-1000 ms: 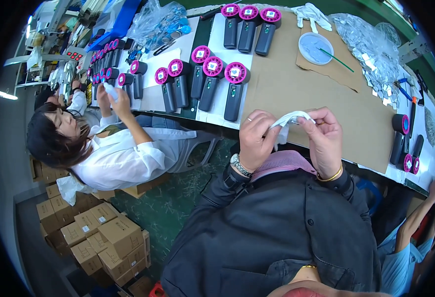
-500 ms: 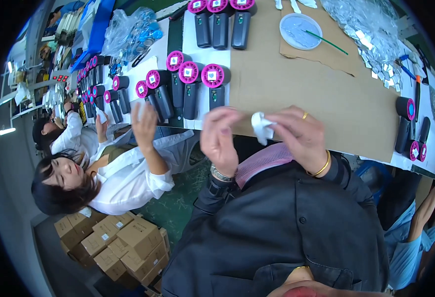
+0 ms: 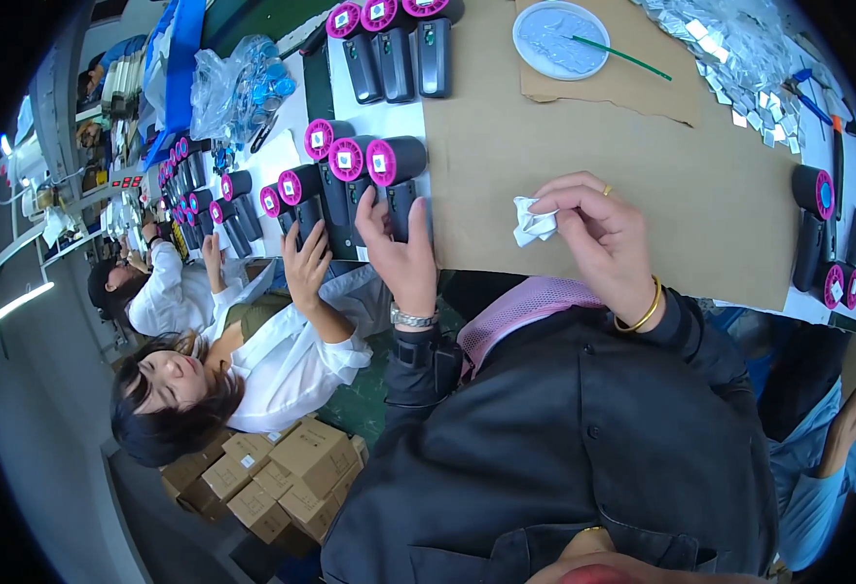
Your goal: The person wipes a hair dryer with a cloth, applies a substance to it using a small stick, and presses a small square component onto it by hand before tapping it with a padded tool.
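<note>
Dark grey handheld fans with round pink grilles stand in rows at the left of the table. Around the handle of the nearest fan (image 3: 396, 161) are the spread thumb and fingers of my left hand (image 3: 403, 265); whether they touch it I cannot tell. My right hand (image 3: 603, 234) pinches a crumpled white tissue (image 3: 533, 224) between thumb and fingers, over the brown cardboard sheet (image 3: 583, 151). A co-worker's hand (image 3: 306, 268), fingers raised, is just left of my left hand by the neighbouring fans.
At the far side a white round lid (image 3: 535, 44) with pale paste bears a green stick (image 3: 622, 56). Small silvery squares (image 3: 768, 117) are heaped at the far right, near pliers (image 3: 813, 102). More fans (image 3: 817, 209) lie at the right edge. Cartons (image 3: 291, 472) are stacked behind the co-worker.
My left hand has left the tissue and moved left to the nearest fan, opening its fingers. The tissue stays in my right hand. The co-worker's hand has come lower.
</note>
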Demonstrator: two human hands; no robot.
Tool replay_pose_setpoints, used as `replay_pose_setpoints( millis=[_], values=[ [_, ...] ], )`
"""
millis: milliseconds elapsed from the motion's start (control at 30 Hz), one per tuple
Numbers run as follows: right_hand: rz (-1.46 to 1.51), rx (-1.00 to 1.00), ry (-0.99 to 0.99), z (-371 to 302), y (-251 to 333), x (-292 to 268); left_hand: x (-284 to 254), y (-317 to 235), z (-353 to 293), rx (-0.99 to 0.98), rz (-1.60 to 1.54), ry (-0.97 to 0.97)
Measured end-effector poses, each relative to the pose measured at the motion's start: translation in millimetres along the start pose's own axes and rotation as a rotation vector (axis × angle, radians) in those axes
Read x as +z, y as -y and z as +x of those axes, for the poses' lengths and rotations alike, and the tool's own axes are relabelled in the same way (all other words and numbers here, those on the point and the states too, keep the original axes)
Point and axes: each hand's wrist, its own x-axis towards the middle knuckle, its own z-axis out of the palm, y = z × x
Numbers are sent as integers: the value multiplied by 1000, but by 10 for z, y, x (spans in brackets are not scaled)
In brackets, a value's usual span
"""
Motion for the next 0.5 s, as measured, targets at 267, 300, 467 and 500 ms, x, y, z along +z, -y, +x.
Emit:
replay_pose_setpoints(
  millis=[267,300,467,500],
  values=[
    [43,75,-26,37,68,22,-396,-133,-32,-326,-776,205],
    [35,98,-42,34,70,62,-424,-149,-49,-326,-807,221],
    [-109,110,88,100,190,168,-473,-146,-147,-297,-823,215],
    [-111,107,89,170,187,215,-469,-141,-166,-287,-801,201]
  ],
)
